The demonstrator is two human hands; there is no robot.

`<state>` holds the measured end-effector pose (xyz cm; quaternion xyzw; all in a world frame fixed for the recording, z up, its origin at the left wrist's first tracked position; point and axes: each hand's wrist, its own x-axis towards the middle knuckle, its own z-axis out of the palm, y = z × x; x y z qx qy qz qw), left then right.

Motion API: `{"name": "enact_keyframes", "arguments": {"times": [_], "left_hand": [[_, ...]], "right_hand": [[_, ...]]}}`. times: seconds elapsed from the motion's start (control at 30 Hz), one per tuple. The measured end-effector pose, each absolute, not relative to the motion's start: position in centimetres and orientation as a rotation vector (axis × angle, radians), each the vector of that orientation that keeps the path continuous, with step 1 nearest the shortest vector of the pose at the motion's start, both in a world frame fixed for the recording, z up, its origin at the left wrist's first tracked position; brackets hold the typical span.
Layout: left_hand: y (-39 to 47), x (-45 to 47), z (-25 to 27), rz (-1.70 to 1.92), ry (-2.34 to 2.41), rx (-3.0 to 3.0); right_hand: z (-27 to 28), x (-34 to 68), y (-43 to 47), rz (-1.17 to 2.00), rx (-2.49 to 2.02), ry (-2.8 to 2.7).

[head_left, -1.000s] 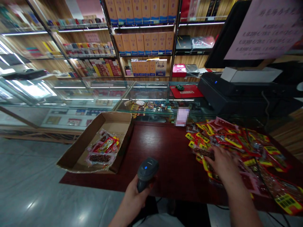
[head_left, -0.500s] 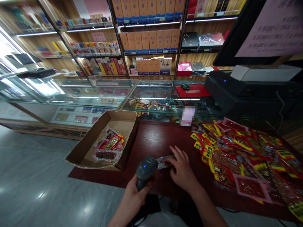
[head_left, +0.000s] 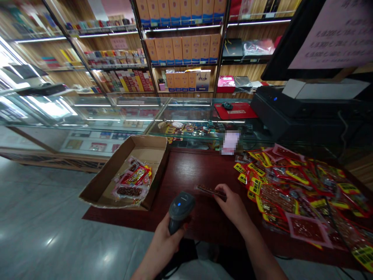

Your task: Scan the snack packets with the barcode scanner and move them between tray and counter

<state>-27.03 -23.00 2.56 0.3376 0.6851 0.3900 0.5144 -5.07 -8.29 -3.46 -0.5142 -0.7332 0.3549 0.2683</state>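
Observation:
My left hand (head_left: pixel 164 241) is wrapped round the handle of a dark grey barcode scanner (head_left: pixel 181 207), whose blue light shows on top. Between the thumb and fingers of my right hand (head_left: pixel 231 202) is a flat clear snack packet (head_left: pixel 210 190) with brown contents, tilted edge-on a little above the dark red table (head_left: pixel 186 167). Left of the scanner stands an open cardboard box (head_left: pixel 159 186) with several snack packets (head_left: pixel 135 177) inside. On the right lies a large heap of red, yellow and clear snack packets (head_left: pixel 279 194).
A glass display counter (head_left: pixel 125 111) runs behind the table. On it are a red mat (head_left: pixel 243 112) and a computer mouse (head_left: pixel 227 105). A monitor (head_left: pixel 329 39) and a black machine (head_left: pixel 279 112) stand at the back right. Shelves hold orange boxes (head_left: pixel 182 50).
The packet by my right hand was lower, with my fingers spread over it; now it is pinched and tilted up. My left hand with the scanner has barely moved.

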Motion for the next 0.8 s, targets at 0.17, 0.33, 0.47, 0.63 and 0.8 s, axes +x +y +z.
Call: {"name": "enact_keyframes", "arguments": {"times": [0.17,0.33,0.47,0.63,0.8], "left_hand": [[-23.2,-27.0,2.6,0.929,1.659,0.829],[-23.3,-27.3,2.7,0.926,1.646,0.897],[-23.4,-27.2,3.0,0.907,1.615,0.954],[-23.4,-26.8,3.0,0.899,1.598,0.933],[-23.2,-27.0,2.6,0.951,1.625,0.822]], "right_hand": [[-3.6,-5.1,-8.2,1.003,-1.436,-1.850],[-3.6,-4.9,-8.2,1.022,-1.455,-1.795],[-3.1,-5.0,-8.2,1.035,-1.464,-1.765],[-2.8,-5.0,-8.3,1.038,-1.461,-1.714],[-2.5,-6.6,-7.6,1.140,-1.381,-1.631]]}}
